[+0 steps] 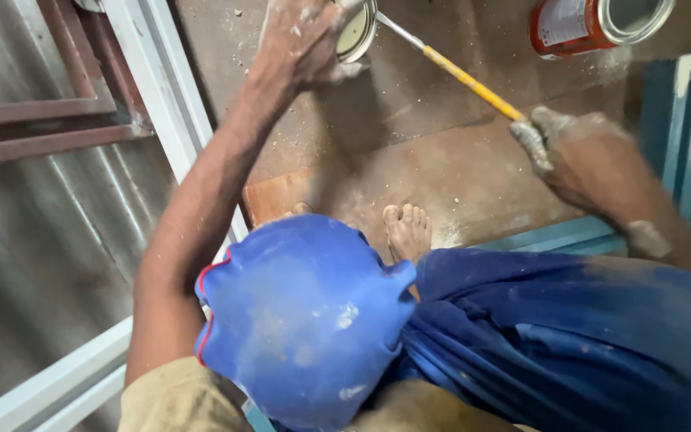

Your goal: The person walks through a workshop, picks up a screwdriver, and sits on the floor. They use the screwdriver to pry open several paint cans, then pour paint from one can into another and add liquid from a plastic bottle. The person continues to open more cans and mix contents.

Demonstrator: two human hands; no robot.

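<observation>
Left hand (305,40) gripping small tin (357,32) by rim at floor's (441,152) far edge. Right hand (581,156) clenching yellow brush (461,76), tip reaching into tin. Risk imo: tin tipping under one-hand hold, paint slopping near bare foot (408,230). Red can (593,24) with white label lying on side at far right corner, mouth open, could be rolling or leaking.
</observation>
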